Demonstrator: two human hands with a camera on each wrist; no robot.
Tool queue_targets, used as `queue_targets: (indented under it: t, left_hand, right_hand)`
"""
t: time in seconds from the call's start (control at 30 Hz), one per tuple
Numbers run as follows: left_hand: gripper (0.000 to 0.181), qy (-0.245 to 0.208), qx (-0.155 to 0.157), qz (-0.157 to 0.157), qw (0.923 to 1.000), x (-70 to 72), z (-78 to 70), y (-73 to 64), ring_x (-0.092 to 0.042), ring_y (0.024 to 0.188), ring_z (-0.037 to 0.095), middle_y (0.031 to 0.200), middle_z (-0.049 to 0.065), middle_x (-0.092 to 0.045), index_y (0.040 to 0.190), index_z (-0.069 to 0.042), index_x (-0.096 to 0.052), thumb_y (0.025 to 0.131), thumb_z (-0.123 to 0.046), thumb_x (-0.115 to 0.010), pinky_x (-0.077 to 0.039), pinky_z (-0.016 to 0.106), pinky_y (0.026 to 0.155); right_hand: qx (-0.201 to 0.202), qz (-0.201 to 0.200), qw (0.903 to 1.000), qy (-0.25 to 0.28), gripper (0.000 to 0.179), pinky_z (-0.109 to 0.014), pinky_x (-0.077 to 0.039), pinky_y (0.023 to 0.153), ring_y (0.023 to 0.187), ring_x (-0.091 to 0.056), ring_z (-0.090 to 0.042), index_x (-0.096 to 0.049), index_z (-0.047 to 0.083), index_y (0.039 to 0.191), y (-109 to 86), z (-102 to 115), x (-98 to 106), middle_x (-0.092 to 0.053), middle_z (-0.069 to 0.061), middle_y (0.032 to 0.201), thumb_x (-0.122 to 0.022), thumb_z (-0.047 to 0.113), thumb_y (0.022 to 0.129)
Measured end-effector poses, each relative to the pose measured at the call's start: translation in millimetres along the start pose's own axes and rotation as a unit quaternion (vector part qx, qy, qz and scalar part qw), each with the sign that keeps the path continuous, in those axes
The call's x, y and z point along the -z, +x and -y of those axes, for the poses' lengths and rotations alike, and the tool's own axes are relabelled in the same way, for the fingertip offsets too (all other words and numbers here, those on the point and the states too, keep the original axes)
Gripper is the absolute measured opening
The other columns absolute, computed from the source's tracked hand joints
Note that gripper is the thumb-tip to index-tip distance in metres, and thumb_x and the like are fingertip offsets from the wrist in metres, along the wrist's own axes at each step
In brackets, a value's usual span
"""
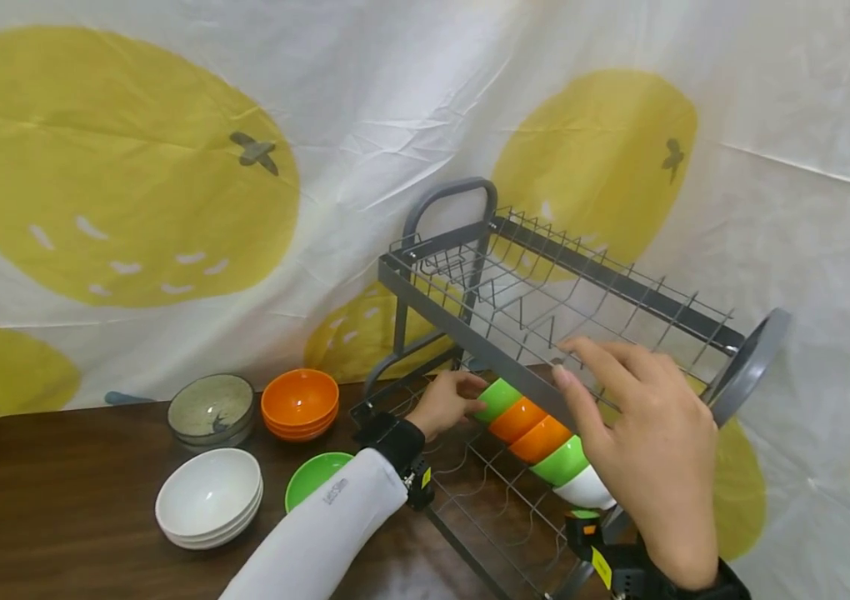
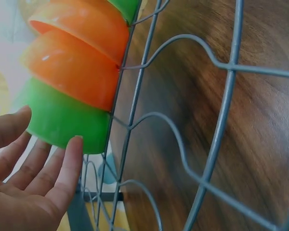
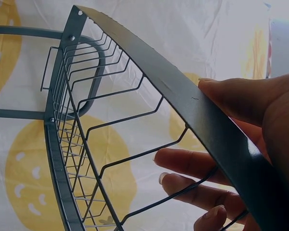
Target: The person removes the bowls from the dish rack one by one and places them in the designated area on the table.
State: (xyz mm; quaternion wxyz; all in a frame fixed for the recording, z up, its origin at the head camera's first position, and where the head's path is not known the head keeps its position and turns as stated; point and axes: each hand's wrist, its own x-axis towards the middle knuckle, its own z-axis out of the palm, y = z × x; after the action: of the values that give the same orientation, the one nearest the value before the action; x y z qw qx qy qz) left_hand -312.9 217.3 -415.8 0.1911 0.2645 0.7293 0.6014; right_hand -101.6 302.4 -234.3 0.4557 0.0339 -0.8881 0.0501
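A row of green, orange and white bowls leans on edge in the lower tier of a grey metal dish rack (image 1: pixel 473 333). My left hand (image 1: pixel 446 402) is at the end of that row, its spread fingers at the base of the end green bowl (image 2: pixel 67 118). Beside it in the left wrist view comes an orange bowl (image 2: pixel 70 65). My right hand (image 1: pixel 646 433) lies over the upper tier's front rail (image 3: pixel 183 113), with thumb and loosely bent fingers on either side of it in the right wrist view. Nothing shows in its fingers.
On the brown table (image 1: pixel 57 500), left of the rack, stand stacked white bowls (image 1: pixel 207 496), stacked orange bowls (image 1: pixel 299 400), grey-green bowls (image 1: pixel 211 408) and a green bowl (image 1: pixel 316 477) partly behind the left sleeve. A curtain (image 1: pixel 365 100) with yellow fruit prints hangs behind.
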Motion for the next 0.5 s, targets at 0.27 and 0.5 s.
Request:
queue_targets:
  t: [0.27, 0.5]
  left_hand:
    - [0.025, -0.019, -0.006, -0.019, 0.9996, -11.8, 6.1, 4.2, -0.058, 0.079, 0.025, 0.094, 0.013, -0.059, 0.105, 0.001, -0.060, 0.080, -0.001, -0.063, -0.051, 0.041, 0.065]
    - [0.014, 0.056, -0.039, -0.020, 0.9975, -15.2, 4.7, 6.7, -0.059, 0.073, 0.026, 0.086, 0.009, -0.060, 0.095, 0.001, -0.064, 0.082, -0.005, -0.062, -0.050, 0.029, 0.054]
  right_hand:
    - [0.007, -0.008, 0.9999, 0.003, 0.028, -0.043, -0.044, 0.058, 0.081, -0.056, -0.024, -0.067, 0.020, 0.106, -1.2, 0.5, -2.1, -0.064, -0.001, 0.095, -0.063, 0.033, 0.081]
    - [0.012, -0.013, 0.9998, 0.003, 0.028, -0.043, -0.044, 0.058, 0.079, -0.056, -0.024, -0.067, 0.019, 0.105, 0.9, 0.4, -1.8, -0.064, -0.002, 0.094, -0.063, 0.032, 0.081]
